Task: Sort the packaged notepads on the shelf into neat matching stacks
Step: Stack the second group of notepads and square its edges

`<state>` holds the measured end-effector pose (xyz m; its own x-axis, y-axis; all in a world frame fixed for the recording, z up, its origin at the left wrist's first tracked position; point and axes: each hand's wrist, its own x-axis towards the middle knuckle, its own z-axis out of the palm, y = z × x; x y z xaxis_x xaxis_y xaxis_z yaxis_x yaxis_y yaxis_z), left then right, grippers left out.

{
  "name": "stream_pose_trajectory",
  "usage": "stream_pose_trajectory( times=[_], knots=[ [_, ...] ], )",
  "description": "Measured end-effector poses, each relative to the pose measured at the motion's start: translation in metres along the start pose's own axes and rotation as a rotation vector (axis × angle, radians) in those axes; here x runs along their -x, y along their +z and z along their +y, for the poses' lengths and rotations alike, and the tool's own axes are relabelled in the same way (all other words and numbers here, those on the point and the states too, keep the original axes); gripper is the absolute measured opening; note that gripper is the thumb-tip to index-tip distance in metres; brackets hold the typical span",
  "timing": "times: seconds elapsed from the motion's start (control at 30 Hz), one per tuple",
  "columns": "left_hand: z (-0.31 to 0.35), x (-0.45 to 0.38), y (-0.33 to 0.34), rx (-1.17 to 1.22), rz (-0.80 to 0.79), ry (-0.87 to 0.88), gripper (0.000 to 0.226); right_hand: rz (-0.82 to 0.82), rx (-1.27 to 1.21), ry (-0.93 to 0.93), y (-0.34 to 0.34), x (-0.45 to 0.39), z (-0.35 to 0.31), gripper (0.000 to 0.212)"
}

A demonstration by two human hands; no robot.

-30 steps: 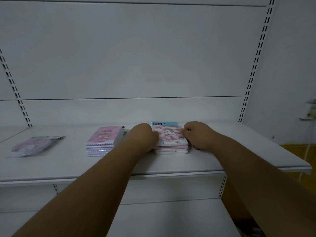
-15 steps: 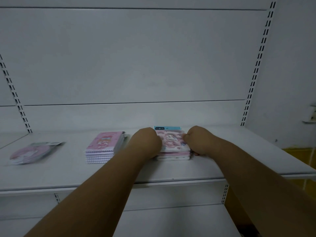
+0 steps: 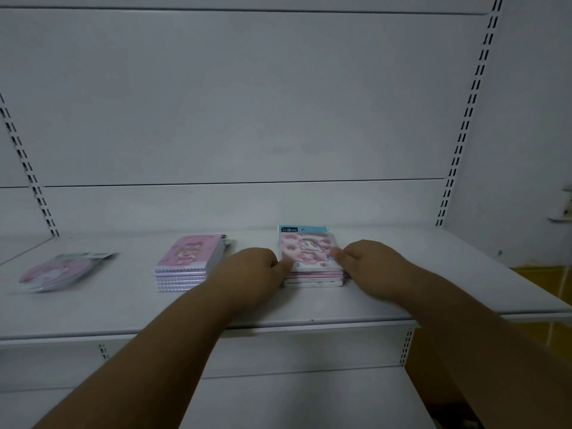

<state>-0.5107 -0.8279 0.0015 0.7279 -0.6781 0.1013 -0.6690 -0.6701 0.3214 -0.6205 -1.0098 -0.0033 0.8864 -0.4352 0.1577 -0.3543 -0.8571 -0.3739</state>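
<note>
A stack of pink packaged notepads with a blue header card (image 3: 308, 252) lies on the white shelf (image 3: 278, 308). My left hand (image 3: 255, 272) grips its left side, thumb on the top pad. My right hand (image 3: 368, 264) grips the right side the same way. Further left stands a stack of pink spiral-bound notepads (image 3: 188, 263). One round pink packaged pad (image 3: 58, 270) lies alone at the far left.
The shelf's white back panel rises behind the stacks, with slotted uprights (image 3: 464, 125) at either side. A lower shelf (image 3: 294, 397) sits below my arms. A yellow surface (image 3: 544, 283) shows past the shelf's right end.
Both hands stay on the sides of the blue-header stack. The stack looks slightly squarer than before. My view has tilted a little upward.
</note>
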Motion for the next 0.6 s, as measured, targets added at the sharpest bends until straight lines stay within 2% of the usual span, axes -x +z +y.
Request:
stream_pose_trajectory(
  times=[0.1,0.27,0.37,0.47,0.6],
  knots=[
    [0.000,0.010,0.000,-0.115,0.014,0.053,0.049,0.004,-0.032,-0.039,-0.002,0.010,0.004,0.053],
    [-0.005,0.013,0.008,-0.135,0.106,0.079,0.025,-0.006,0.132,-0.162,-0.002,0.020,0.007,0.033],
    [-0.005,0.014,0.011,-0.118,0.149,0.093,0.022,0.003,0.141,-0.194,0.000,0.019,0.009,0.032],
    [-0.006,0.015,0.013,-0.109,0.166,0.098,0.021,0.036,0.117,-0.205,0.001,0.020,0.014,0.021],
    [-0.007,0.016,0.014,-0.095,0.175,0.099,0.022,0.101,0.067,-0.199,0.003,0.022,0.018,0.024]
  ],
)
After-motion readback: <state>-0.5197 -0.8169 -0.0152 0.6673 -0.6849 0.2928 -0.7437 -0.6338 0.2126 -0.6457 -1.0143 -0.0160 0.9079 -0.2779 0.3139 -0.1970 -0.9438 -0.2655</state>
